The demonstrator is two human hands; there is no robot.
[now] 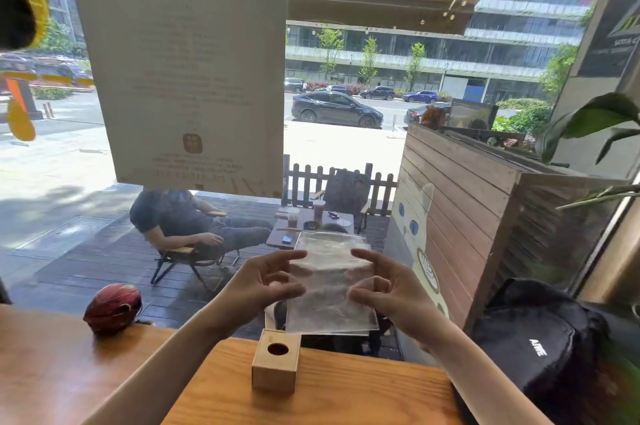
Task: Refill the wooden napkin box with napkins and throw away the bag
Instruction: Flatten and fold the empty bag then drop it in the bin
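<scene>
A small wooden napkin box (275, 371) stands on the light wooden counter (346, 397), near its far edge. The round hole in its top looks dark, with no napkin showing. Just above and behind the box I hold a clear, flat plastic bag (329, 289) upright in the air. My left hand (266, 282) pinches its left edge with the fingers curled. My right hand (384, 289) grips the right edge the same way. I cannot tell whether any napkins are inside the bag.
A red helmet (112, 307) lies on the darker counter to the left. A black backpack (540, 348) fills the right end of the counter, under plant leaves (595, 119). A window pane with a paper poster (183, 61) stands right behind the counter; a person sits outside.
</scene>
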